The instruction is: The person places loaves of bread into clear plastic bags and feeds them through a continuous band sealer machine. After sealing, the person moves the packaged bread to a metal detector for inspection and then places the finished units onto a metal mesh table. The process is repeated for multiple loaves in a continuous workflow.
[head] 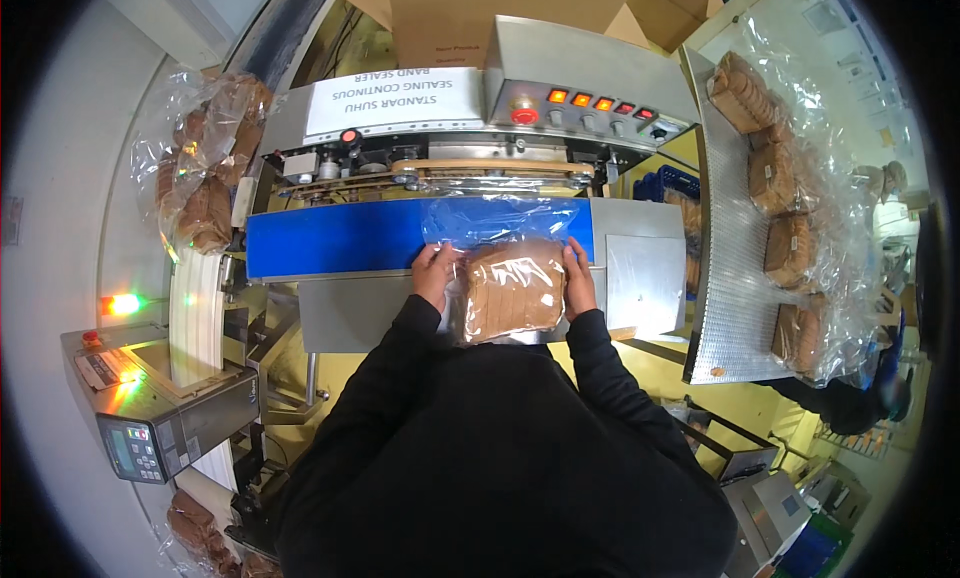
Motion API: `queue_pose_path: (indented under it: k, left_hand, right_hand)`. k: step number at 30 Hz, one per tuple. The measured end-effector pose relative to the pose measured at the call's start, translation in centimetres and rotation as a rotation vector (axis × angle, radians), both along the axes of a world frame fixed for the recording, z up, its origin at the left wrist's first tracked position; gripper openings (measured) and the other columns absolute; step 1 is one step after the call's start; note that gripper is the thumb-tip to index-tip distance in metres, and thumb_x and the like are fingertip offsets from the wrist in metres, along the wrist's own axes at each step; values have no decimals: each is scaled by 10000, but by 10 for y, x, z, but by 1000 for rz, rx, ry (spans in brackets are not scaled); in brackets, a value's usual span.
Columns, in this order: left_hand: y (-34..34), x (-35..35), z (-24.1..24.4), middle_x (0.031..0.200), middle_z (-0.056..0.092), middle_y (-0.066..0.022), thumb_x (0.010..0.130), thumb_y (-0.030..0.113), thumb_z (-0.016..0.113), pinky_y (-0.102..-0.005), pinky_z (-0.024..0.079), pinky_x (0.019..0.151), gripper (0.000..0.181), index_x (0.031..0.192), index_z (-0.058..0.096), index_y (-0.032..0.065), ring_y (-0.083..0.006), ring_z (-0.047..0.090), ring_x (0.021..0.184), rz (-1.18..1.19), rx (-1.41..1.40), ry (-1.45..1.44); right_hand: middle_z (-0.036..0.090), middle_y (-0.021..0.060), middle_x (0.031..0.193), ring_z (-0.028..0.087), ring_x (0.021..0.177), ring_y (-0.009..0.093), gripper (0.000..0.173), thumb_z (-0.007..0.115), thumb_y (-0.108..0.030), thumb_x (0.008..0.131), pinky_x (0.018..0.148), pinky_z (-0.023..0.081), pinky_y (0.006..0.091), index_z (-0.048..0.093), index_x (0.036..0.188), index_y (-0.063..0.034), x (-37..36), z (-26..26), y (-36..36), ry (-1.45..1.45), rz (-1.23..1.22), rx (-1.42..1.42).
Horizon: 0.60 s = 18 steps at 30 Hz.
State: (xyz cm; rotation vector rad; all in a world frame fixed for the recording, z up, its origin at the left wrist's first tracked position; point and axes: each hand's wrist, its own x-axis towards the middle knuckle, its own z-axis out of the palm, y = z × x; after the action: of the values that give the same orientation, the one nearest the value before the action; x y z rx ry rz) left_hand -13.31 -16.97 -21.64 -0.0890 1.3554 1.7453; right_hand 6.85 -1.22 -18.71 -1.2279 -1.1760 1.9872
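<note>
A sliced brown loaf (514,293) in a clear plastic bag lies in front of my body, at the near edge of a blue conveyor belt (337,237). The bag's open-looking mouth (502,222) is spread flat over the belt, towards the sealing bands of a continuous band sealer (495,171). At the left side of the bag, my left hand (433,274) grips the plastic. My right hand (579,276) holds the right side, fingers against the bag next to the loaf. Both thumbs are partly hidden.
Several bagged loaves (780,177) stand on a textured metal table (731,278) at right. More bagged bread (217,158) piles up at left, above a white conveyor (196,308) through a metal detector-like unit (180,405). The sealer's control box (592,68) has lit switches and a red stop button.
</note>
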Motion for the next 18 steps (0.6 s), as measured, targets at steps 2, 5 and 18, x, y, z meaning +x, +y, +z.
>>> queue_pose_path:
  k: [2,5,18]
  left_hand:
    - [-11,-10,1,834,648,-59,902,183,561,-204,384,530,122,852,551,73,-72,552,638,55,-17,16]
    - [-33,-30,-8,826,652,-74,898,183,569,-200,368,505,124,853,546,69,-61,521,598,47,-68,78]
    - [-95,-100,-9,701,599,-63,884,124,577,-244,423,522,105,861,532,32,-145,594,620,205,-52,185]
  right_hand:
    - [478,103,1261,441,1148,192,458,492,-330,937,962,350,290,412,1289,-48,-8,-15,-10,-54,-43,-29]
    - [523,70,1130,471,1045,160,424,495,-320,935,904,375,269,462,1252,-41,-21,-40,-25,-136,-9,75]
    - [604,-8,897,572,828,117,170,534,-275,917,733,460,283,567,992,-126,-81,-18,-55,-112,351,-120]
